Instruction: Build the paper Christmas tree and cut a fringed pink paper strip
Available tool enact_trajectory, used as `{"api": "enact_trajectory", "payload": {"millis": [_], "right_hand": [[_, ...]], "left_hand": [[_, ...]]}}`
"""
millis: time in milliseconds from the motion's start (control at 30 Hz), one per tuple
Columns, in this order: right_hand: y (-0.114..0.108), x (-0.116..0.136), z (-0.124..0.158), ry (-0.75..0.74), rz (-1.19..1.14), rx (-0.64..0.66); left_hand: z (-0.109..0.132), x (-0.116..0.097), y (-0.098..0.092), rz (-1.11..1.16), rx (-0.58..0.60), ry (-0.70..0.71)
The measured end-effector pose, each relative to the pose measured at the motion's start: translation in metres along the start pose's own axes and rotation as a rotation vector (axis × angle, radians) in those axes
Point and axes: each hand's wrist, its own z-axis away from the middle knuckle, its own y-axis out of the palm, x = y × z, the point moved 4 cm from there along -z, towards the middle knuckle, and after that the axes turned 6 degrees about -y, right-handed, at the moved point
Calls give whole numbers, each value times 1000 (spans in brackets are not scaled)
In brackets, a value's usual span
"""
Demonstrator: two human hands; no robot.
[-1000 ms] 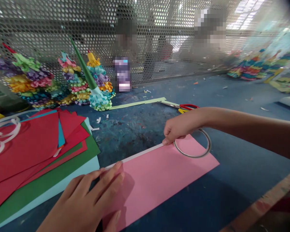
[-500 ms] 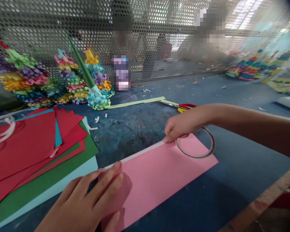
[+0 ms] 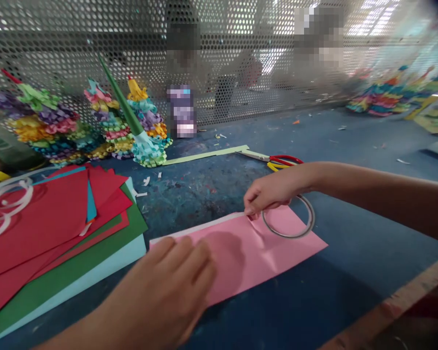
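Note:
A sheet of pink paper [image 3: 253,272] lies on the blue table, with a narrow white strip [image 3: 200,226] along its far long edge. My right hand [image 3: 272,191] pinches the paper at that edge, and creases run from its fingertips. A thin tape ring [image 3: 291,236] sits under and beside this hand, over the paper's right part. My left hand [image 3: 168,289] is over the paper's left part, fingers curled together and closed, casting a shadow to the right. Its fingertips are hidden. Beyond my right hand are scissors [image 3: 268,158] with red and yellow handles.
Coloured sheets [image 3: 40,228] are piled at left, with white rings [image 3: 10,199] on top. Behind them stand frilled paper cones [image 3: 113,126], near a pale green strip [image 3: 208,155] and a perforated metal screen [image 3: 233,43]. More frilled pieces [image 3: 383,99] stand far right.
My left hand has moved right along the paper, its fingers going from spread to curled. The paper has puckered by my right hand, and the tape ring has shifted slightly left.

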Motion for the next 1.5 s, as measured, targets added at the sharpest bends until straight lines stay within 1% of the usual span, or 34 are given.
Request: {"api": "enact_trajectory", "payload": {"millis": [33, 100, 133, 200, 267, 333, 400, 533, 633, 700, 767, 867, 933, 1000, 1067, 1133, 1233, 1300, 1400, 1500], "right_hand": [[0, 0, 0, -6, 8, -7], [0, 1, 1, -36, 50, -35], [0, 1, 1, -55, 80, -53], [0, 2, 2, -93, 133, -85], [0, 2, 4, -116, 154, -104], [0, 3, 5, -121, 137, -97], [0, 3, 5, -110, 102, -70], [-3, 3, 8, -121, 7, -40], [-8, 1, 13, -107, -157, -44], [-10, 0, 16, -98, -251, -21], [-10, 1, 17, -96, -249, -6], [-9, 2, 12, -87, -129, -48], [-9, 2, 7, -97, -49, -79], [-7, 1, 2, -101, 5, -88], [-5, -1, 0, -102, 17, -71], [-2, -4, -2, -84, -19, -46], [2, -12, -2, -31, -105, -27], [5, -16, -3, -29, -159, -24], [6, -23, -4, -28, -169, -47], [7, -28, -5, 4, -90, -82]], "left_hand": [[-11, -10, 2, 25, -6, 77], [-32, -24, 9, 120, -31, 147], [-40, -28, 14, 175, -23, 161], [-51, -32, 26, 298, 42, 181], [-54, -30, 35, 406, 133, 162], [-54, -26, 39, 485, 201, 128], [-52, -23, 40, 536, 235, 108], [-52, -21, 36, 568, 230, 95], [-52, -21, 36, 561, 228, 77], [-51, -20, 36, 557, 227, 69], [-51, -21, 36, 552, 211, 76], [-52, -23, 35, 534, 192, 110], [-51, -23, 32, 505, 162, 134], [-46, -20, 26, 468, 79, 156], [-35, -14, 19, 419, -22, 185], [-20, -6, 15, 345, -55, 204], [-1, 7, 19, 248, 38, 92], [5, 11, 23, 247, 90, 25], [4, 11, 28, 283, 96, -33], [0, 10, 31, 319, 95, -89]]}}
